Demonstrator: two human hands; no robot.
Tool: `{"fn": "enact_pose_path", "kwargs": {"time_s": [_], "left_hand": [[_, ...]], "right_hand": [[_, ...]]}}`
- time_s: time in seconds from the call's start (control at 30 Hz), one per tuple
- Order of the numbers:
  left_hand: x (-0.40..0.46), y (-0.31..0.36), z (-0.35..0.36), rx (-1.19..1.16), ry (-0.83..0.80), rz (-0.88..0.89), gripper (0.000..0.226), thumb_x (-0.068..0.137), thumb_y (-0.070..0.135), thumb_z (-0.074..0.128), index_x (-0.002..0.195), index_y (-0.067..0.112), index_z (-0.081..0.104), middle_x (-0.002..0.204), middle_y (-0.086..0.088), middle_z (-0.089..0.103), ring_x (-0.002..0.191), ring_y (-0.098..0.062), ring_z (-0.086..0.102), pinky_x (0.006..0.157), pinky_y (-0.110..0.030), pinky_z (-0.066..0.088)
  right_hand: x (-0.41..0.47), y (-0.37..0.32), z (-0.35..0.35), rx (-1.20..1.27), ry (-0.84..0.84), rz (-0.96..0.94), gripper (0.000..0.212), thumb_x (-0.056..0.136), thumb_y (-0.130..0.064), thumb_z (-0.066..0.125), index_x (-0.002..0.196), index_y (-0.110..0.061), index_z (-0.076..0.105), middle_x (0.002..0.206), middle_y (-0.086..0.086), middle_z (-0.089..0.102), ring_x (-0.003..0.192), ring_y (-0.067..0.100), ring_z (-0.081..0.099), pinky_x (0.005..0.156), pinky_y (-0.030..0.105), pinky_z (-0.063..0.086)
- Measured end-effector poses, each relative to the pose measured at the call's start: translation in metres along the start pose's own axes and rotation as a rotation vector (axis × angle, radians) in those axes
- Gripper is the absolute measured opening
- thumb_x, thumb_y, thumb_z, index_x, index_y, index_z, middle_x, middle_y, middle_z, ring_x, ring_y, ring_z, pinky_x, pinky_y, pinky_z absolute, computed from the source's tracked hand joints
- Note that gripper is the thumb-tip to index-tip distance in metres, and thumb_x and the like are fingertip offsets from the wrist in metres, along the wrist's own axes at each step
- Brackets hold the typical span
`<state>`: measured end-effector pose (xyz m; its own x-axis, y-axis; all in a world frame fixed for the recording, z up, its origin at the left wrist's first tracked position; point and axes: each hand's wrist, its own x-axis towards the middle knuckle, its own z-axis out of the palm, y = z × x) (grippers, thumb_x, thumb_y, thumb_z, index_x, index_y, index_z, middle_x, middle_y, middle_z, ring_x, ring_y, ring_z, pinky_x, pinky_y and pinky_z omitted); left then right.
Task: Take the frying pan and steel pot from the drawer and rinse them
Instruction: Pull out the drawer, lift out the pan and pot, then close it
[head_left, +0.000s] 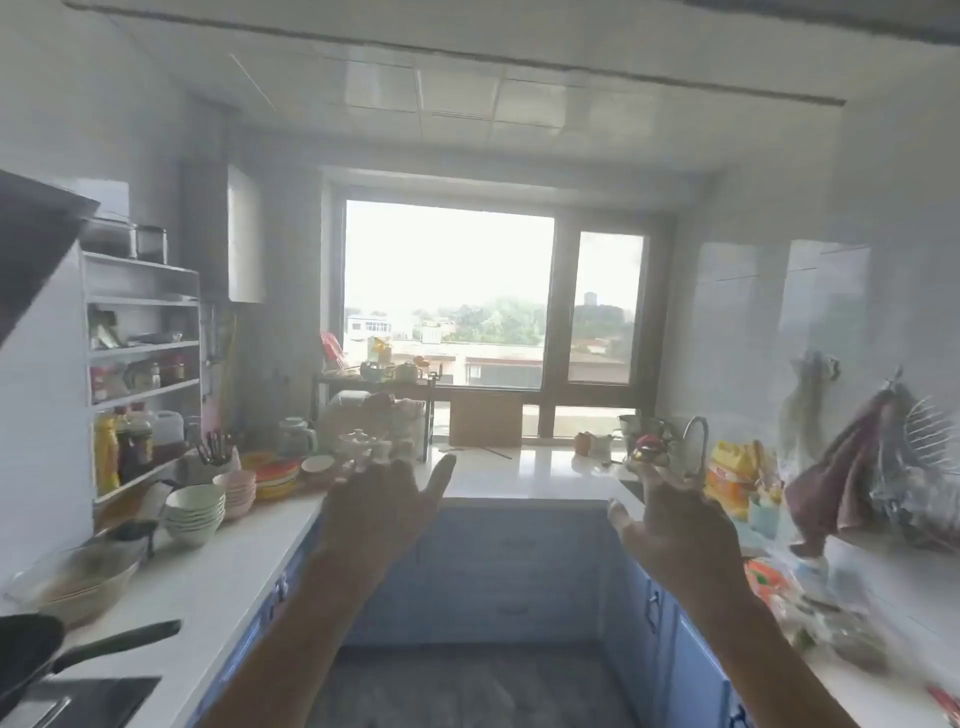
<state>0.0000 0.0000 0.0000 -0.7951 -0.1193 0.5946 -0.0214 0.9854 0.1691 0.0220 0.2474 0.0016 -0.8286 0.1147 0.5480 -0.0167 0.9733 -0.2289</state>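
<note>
In front of the window (449, 291), both hands are up in the air, well apart and holding nothing. The left hand (382, 512) has its fingers spread and straight; the right hand (675, 525) is spread too, fingers relaxed, blurred. Far to the left of the window, at the bottom corner of the view, a black frying pan (31, 654) sits on the cooktop (88, 701), handle pointing right. No steel pot can be made out.

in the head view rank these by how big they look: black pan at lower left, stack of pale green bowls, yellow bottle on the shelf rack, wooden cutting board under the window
1. Black pan, though nearness to the camera inflates it
2. Wooden cutting board
3. Stack of pale green bowls
4. Yellow bottle

The board and the bowls look close in size, so their order is unsure.
</note>
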Motion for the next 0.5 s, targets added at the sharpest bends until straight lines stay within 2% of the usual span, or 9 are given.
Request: {"fn": "enact_pose_path", "kwargs": {"time_s": [0.1, 0.23, 0.3, 0.4, 0.43, 0.5], "left_hand": [[0.059, 0.008, 0.057, -0.032, -0.025, -0.007, 0.065, 0.092, 0.064, 0.024, 0.135, 0.022, 0.046, 0.131, -0.005, 0.057, 0.116, -0.026, 0.056, 0.093, -0.034, 0.043], [0.125, 0.027, 0.135, -0.021, -0.065, 0.021, 0.064, 0.092, 0.063, 0.023, 0.141, 0.024, 0.04, 0.147, -0.005, 0.042, 0.128, -0.025, 0.047, 0.103, -0.037, 0.035], [0.175, 0.04, 0.182, -0.03, -0.047, 0.004, 0.065, 0.091, 0.066, 0.021, 0.138, 0.027, 0.044, 0.142, -0.005, 0.049, 0.123, -0.025, 0.052, 0.099, -0.036, 0.04], [0.25, 0.066, 0.248, 0.025, 0.042, 0.01, 0.07, 0.086, 0.067, 0.017, 0.124, 0.026, 0.06, 0.11, -0.002, 0.07, 0.096, -0.024, 0.067, 0.077, -0.034, 0.05], [0.273, 0.075, 0.269, 0.007, 0.056, 0.022, 0.064, 0.088, 0.064, 0.022, 0.124, 0.026, 0.059, 0.11, -0.001, 0.07, 0.096, -0.023, 0.067, 0.077, -0.033, 0.05], [0.32, 0.091, 0.307, -0.037, 0.033, 0.062, 0.058, 0.092, 0.061, 0.024, 0.133, 0.029, 0.049, 0.123, 0.004, 0.063, 0.108, -0.018, 0.062, 0.087, -0.032, 0.047]], "right_hand": [[0.062, 0.009, 0.05, 0.056, 0.006, 0.006, 0.054, 0.088, -0.043, 0.054, 0.138, -0.027, 0.042, 0.135, -0.001, 0.055, 0.125, 0.022, 0.05, 0.103, 0.035, 0.039], [0.144, 0.039, 0.124, 0.071, 0.013, 0.017, 0.053, 0.089, -0.041, 0.054, 0.138, -0.023, 0.043, 0.134, -0.001, 0.056, 0.126, 0.023, 0.05, 0.103, 0.037, 0.04], [0.198, 0.055, 0.165, 0.081, 0.01, 0.024, 0.05, 0.09, -0.041, 0.052, 0.136, -0.025, 0.043, 0.132, -0.003, 0.056, 0.122, 0.02, 0.052, 0.098, 0.032, 0.04], [0.281, 0.08, 0.223, 0.082, -0.06, 0.022, 0.05, 0.09, -0.043, 0.048, 0.137, -0.029, 0.039, 0.132, -0.005, 0.056, 0.12, 0.018, 0.053, 0.096, 0.029, 0.039], [0.309, 0.088, 0.243, 0.095, -0.07, 0.021, 0.051, 0.09, -0.043, 0.049, 0.138, -0.029, 0.039, 0.131, -0.005, 0.057, 0.119, 0.018, 0.054, 0.096, 0.029, 0.039], [0.364, 0.1, 0.277, 0.112, -0.093, 0.028, 0.051, 0.089, -0.043, 0.05, 0.138, -0.028, 0.039, 0.13, -0.004, 0.058, 0.119, 0.018, 0.054, 0.096, 0.029, 0.039]]}}
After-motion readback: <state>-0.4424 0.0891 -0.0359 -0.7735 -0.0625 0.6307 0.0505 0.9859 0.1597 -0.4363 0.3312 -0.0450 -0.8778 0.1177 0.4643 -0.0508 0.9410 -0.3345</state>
